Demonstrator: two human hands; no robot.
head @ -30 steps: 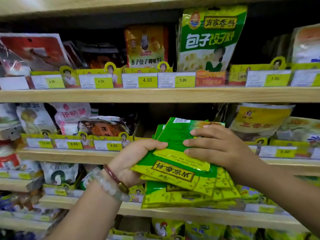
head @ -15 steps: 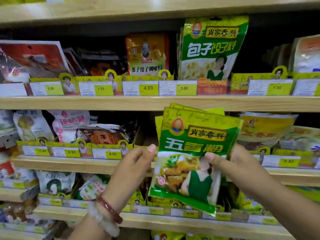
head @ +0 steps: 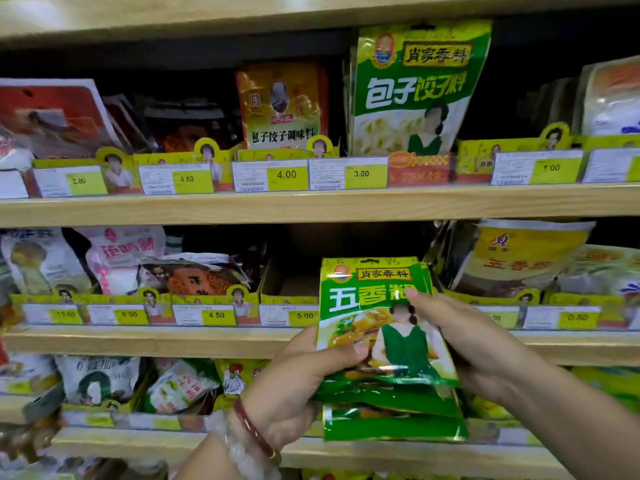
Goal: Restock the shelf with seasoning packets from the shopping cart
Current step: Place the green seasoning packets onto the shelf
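Note:
A stack of green and yellow seasoning packets (head: 377, 306) stands upright in front of the middle shelf (head: 149, 341), printed face toward me. My left hand (head: 298, 379) grips the stack's lower left edge, thumb across the front. My right hand (head: 464, 337) holds the right edge, fingertips on the upper front. Just behind the packets is a yellow cardboard bin (head: 287, 289) above the 5.00 price tag, and it looks dark and hollow inside. The shopping cart is out of view.
The upper shelf (head: 311, 206) holds a tall green packet (head: 415, 88) and an orange packet (head: 280, 105). A yellow bag (head: 519, 258) stands right of the bin, dark packets (head: 194, 275) left of it. More goods fill the lower shelf (head: 138, 441).
The stack went from lying tilted and flat to standing upright, face toward me. Since half a second ago it has sunk a little and shifted right, in front of the middle shelf's bin.

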